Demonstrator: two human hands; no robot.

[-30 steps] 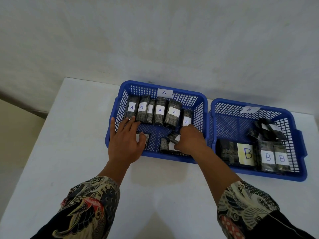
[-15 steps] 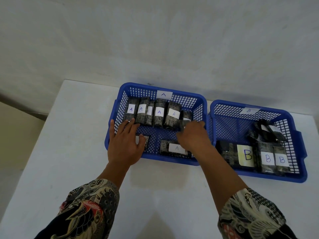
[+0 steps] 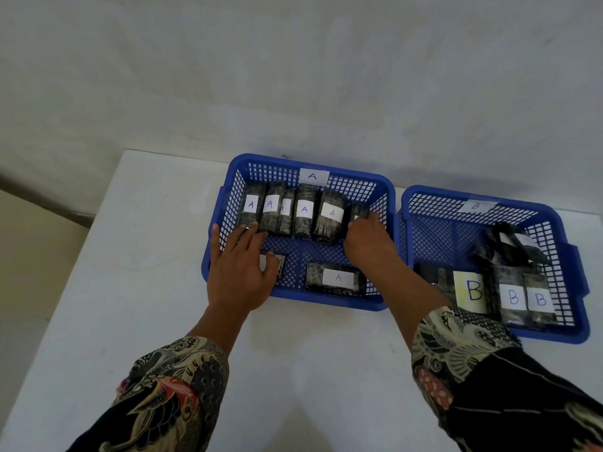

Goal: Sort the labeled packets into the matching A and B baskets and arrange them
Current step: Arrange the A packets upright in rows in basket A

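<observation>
A white counter (image 3: 107, 288) stands against a pale wall and carries two blue mesh baskets side by side, the A basket (image 3: 368, 177) on the left and the B basket (image 3: 574, 265) on the right. In the A basket the left hand (image 3: 239, 272) lies flat with fingers spread over the near-left corner, partly covering a small packet (image 3: 277, 263), its fingertips touching the back row of A packets (image 3: 295, 212), while another A packet (image 3: 336, 278) lies flat near the front wall. The right hand (image 3: 367, 241) has its fingers curled around the rightmost packet (image 3: 359, 212) in that row, and the B packets (image 3: 509, 296) sit along the front of the B basket with a loose dark packet (image 3: 509, 247) behind them.
</observation>
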